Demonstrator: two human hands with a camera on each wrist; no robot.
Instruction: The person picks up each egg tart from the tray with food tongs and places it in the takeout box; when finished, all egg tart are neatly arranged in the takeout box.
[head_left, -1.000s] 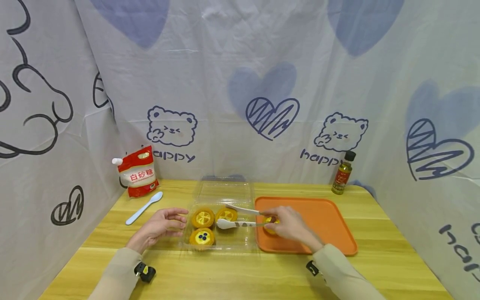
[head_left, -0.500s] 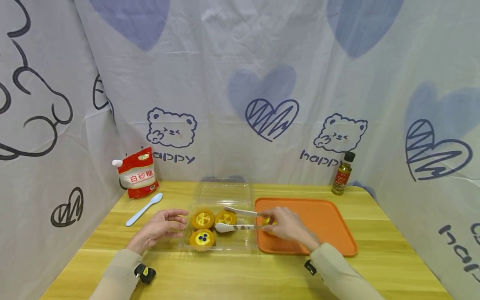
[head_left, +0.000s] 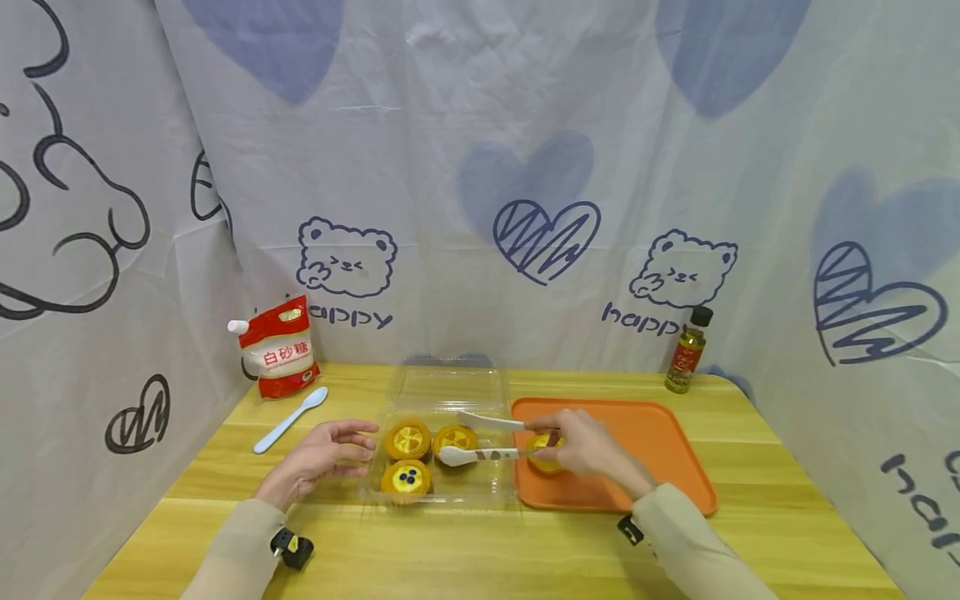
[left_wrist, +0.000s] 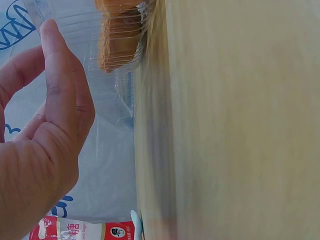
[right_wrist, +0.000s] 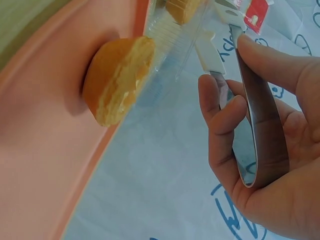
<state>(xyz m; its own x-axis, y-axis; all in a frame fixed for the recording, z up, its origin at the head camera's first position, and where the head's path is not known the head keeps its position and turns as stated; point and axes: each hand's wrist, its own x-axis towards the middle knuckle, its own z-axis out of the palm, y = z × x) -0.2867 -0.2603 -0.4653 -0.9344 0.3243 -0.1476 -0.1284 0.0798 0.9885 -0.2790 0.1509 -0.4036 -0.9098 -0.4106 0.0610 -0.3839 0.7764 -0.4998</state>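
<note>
My right hand [head_left: 583,448] grips a pair of tongs with a bent metal handle [right_wrist: 265,125] and white tips, the thumb on one arm and the fingers round the other. The white arms of the tongs [head_left: 495,454] stand spread over a clear plastic box [head_left: 491,483], on either side of the right-hand egg tart [head_left: 454,437]. Another fruit-topped tart [head_left: 408,440] and a blueberry tart [head_left: 407,477] sit to its left. My left hand [head_left: 326,454] is held at the box's left wall, fingers loosely bent, holding nothing.
One tart [right_wrist: 117,82] sits on the orange tray [head_left: 652,458], below my right hand. The box's lid [head_left: 450,385] stands raised at the back. A sugar bag [head_left: 283,350] and a pale blue spoon [head_left: 292,419] are at left, a small bottle [head_left: 686,350] at back right.
The tongs shifted slightly left, then back to the right, staying spread around the same tart. My left hand has stayed by the box.
</note>
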